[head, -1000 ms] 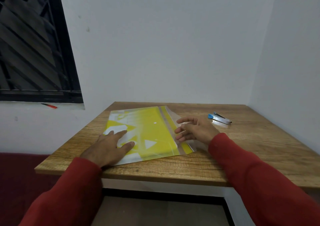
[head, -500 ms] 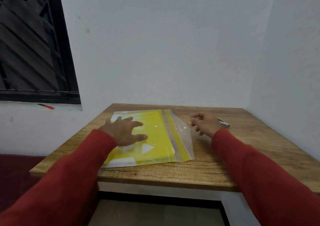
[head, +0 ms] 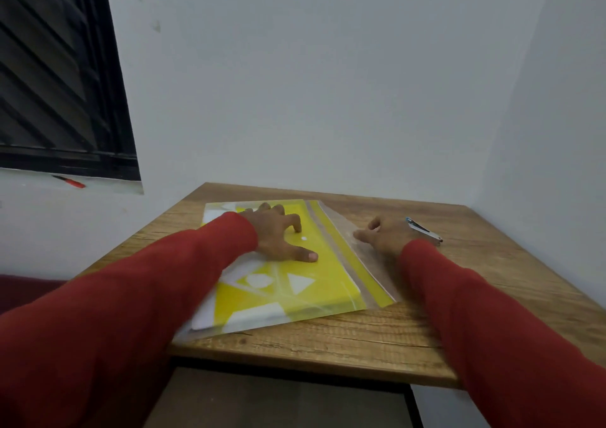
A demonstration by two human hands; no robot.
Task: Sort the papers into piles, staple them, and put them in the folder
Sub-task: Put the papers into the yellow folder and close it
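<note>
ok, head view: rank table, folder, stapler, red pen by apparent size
1. table
2. folder
3. stapler and red pen: both small and look alike; the stapler is partly hidden behind the right hand, so no ranking.

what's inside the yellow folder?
White sheets show through the translucent yellow folder, mostly at its near left corner. The left hand presses on top, covering part; sheet count and staples cannot be told.

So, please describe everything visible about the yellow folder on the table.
The folder is a translucent plastic envelope, yellow with white triangle shapes, and has a clear flap along its right edge. It lies flat on the wooden table, near the front edge, turned slightly. The left hand presses on it with spread fingers. The right hand rests at the flap. White sheets seem to show inside.
</note>
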